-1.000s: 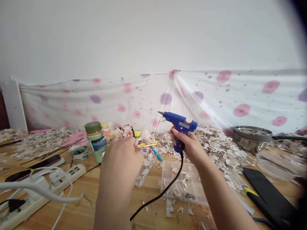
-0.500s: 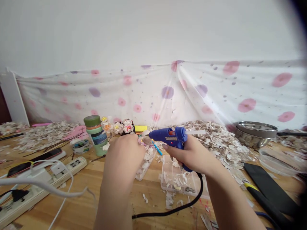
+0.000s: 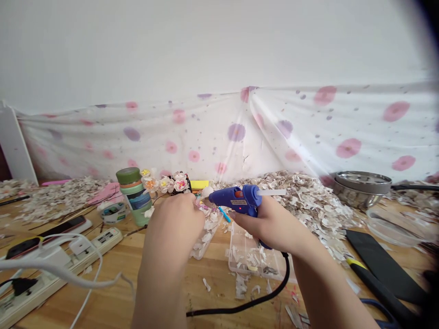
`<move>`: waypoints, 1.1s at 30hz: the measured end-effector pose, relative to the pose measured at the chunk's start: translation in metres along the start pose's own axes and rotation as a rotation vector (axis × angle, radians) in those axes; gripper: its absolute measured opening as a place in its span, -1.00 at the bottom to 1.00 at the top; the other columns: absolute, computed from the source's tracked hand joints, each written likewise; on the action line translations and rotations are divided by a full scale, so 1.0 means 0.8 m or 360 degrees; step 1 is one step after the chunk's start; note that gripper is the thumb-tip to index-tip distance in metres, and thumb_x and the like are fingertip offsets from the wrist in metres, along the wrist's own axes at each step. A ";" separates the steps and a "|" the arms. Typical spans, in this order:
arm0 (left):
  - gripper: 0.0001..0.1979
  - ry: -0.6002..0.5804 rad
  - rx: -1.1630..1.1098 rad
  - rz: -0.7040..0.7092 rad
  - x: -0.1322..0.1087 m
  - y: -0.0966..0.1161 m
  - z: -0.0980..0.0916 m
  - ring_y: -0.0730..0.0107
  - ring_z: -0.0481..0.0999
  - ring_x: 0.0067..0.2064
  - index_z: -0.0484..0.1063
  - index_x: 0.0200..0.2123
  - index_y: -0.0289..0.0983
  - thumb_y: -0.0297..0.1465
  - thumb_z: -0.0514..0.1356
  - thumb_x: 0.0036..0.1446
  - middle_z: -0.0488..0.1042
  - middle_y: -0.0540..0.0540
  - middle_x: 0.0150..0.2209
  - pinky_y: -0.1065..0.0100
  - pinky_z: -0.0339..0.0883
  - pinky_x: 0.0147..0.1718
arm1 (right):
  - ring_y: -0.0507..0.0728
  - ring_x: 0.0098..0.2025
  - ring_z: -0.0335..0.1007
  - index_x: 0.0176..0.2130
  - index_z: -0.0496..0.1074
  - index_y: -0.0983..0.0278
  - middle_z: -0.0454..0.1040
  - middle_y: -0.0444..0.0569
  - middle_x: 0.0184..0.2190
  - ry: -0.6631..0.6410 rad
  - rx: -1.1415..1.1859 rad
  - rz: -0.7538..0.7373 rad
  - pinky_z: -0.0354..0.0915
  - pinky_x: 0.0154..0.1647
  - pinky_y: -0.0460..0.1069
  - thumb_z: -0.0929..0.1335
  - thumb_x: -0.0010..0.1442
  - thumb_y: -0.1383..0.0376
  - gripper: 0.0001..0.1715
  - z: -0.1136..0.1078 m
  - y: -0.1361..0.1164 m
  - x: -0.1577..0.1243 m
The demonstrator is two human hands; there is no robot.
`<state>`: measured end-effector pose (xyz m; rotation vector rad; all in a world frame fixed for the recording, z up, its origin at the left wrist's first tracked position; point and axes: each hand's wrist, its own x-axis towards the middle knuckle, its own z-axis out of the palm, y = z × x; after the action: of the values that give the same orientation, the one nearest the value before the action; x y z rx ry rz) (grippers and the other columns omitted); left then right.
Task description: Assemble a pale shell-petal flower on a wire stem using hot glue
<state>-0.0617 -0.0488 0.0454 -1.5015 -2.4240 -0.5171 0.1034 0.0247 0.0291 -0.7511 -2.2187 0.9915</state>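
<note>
My right hand [image 3: 265, 221] is wrapped round a blue hot glue gun [image 3: 236, 199], with a white glue stick [image 3: 272, 193] poking out of its back end. The gun's nozzle points left, close by the fingertips of my left hand [image 3: 176, 219]. Those left fingers are closed in a pinch, mostly hidden behind the back of the hand. A small pale and pinkish piece shows at their tips, too small to name. Just beyond this hand are several handmade flowers [image 3: 166, 184] with pale petals and pink, orange or yellow centres.
Clear compartment boxes [image 3: 233, 265] with pale flakes lie below the gun, whose black cord [image 3: 240, 310] crosses the wooden table. Piles of flakes [image 3: 308, 196] spread behind. A green jar [image 3: 134, 196] and power strip [image 3: 65, 274] stand left; metal bowls [image 3: 360, 189] and pliers [image 3: 370, 278], right.
The glue gun has moved slightly left and down, its nozzle nearer my left fingertips. The whole view has shifted a little.
</note>
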 end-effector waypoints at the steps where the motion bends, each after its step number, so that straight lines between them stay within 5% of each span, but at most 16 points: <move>1: -0.83 -0.0006 -0.0005 0.0002 0.000 0.000 0.000 0.26 0.27 -0.51 0.14 -0.60 -0.19 -0.50 -0.01 -0.01 0.36 -0.09 -0.56 0.34 -0.02 -0.52 | -0.05 -0.58 0.13 -0.01 0.49 0.21 0.30 -0.20 -0.56 -0.0006 -0.0002 -0.0002 0.13 -0.58 -0.15 0.32 0.16 0.31 -0.62 0.000 0.000 0.000; 10: -0.81 0.0061 -0.0005 0.0030 -0.001 -0.001 0.002 0.27 0.29 -0.55 0.18 -0.63 -0.20 -0.51 0.02 -0.02 0.38 -0.09 -0.60 0.36 -0.03 -0.56 | -0.05 -0.59 0.09 -0.14 0.50 0.20 0.21 -0.23 -0.59 -0.0006 -0.0096 0.0043 0.04 -0.62 -0.15 0.32 0.15 0.30 -0.73 -0.002 -0.001 -0.001; 33: -0.84 -0.0016 0.0075 -0.0008 0.000 0.000 0.001 0.22 0.42 -0.48 0.21 -0.60 -0.21 -0.53 0.00 -0.05 0.46 -0.12 -0.53 0.37 0.00 -0.56 | -0.05 -0.58 0.09 -0.08 0.50 0.21 0.23 -0.22 -0.57 -0.0025 -0.0038 0.0026 0.06 -0.61 -0.15 0.31 0.14 0.32 -0.67 -0.002 0.000 -0.001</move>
<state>-0.0616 -0.0483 0.0451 -1.4829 -2.4306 -0.4509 0.1052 0.0248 0.0301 -0.7759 -2.2450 0.9840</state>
